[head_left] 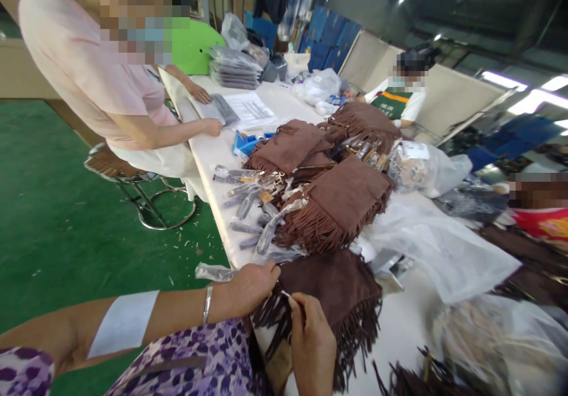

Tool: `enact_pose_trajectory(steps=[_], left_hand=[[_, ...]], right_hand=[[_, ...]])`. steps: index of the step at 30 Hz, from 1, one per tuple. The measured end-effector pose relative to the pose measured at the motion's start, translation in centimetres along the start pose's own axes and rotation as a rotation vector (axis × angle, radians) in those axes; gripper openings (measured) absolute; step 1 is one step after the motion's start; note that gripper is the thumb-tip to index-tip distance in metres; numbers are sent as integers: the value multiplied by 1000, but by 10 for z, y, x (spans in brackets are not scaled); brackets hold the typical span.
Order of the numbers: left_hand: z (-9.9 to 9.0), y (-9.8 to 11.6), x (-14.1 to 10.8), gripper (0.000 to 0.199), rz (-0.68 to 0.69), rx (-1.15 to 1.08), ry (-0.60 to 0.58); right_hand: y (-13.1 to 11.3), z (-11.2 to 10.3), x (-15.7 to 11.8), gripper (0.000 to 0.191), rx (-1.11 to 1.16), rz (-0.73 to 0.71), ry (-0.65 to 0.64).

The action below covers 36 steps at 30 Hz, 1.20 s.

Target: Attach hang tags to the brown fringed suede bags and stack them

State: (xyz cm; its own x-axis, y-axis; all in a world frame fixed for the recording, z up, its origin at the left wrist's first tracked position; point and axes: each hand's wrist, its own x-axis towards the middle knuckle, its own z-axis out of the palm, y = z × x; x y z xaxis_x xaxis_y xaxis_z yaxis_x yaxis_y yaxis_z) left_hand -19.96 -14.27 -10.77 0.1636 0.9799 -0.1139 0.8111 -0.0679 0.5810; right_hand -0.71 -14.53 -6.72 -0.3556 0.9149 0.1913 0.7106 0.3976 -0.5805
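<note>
Green floor (pixel 57 206) borders a pale table (pixel 403 319). Nearest bag (pixel 331 286) lies at the table's edge, its fringe (pixel 352 328) loose. Left hand (pixel 252 286) curls at the bag's corner (on what, I cannot tell); right hand (pixel 310 337) pinches a white strip (pixel 286 294), which could snag if tugged through those crowding strands.

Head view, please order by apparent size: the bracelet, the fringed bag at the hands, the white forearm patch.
Largest to smallest, as they look:
1. Fringed bag
2. White forearm patch
3. Bracelet
</note>
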Motion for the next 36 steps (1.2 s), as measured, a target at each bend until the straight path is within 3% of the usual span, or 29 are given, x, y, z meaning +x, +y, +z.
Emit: enact_pose_trajectory(steps=[6, 11, 19, 25, 36], left_hand=[[0, -13, 5, 20, 26, 46, 39], [-11, -6, 2, 18, 115, 13, 101], [-31, -2, -15, 11, 129, -140, -17], [-27, -9, -19, 15, 44, -127, -27], [-17, -21, -15, 15, 44, -119, -81]], right_hand=[[3, 15, 22, 36, -131, -109, -3], [5, 22, 26, 36, -190, -144, -35], [1, 9, 21, 29, -116, -161, -152], [-2, 5, 23, 27, -106, -166, -196], [-4, 11, 31, 24, -18, -43, -301]])
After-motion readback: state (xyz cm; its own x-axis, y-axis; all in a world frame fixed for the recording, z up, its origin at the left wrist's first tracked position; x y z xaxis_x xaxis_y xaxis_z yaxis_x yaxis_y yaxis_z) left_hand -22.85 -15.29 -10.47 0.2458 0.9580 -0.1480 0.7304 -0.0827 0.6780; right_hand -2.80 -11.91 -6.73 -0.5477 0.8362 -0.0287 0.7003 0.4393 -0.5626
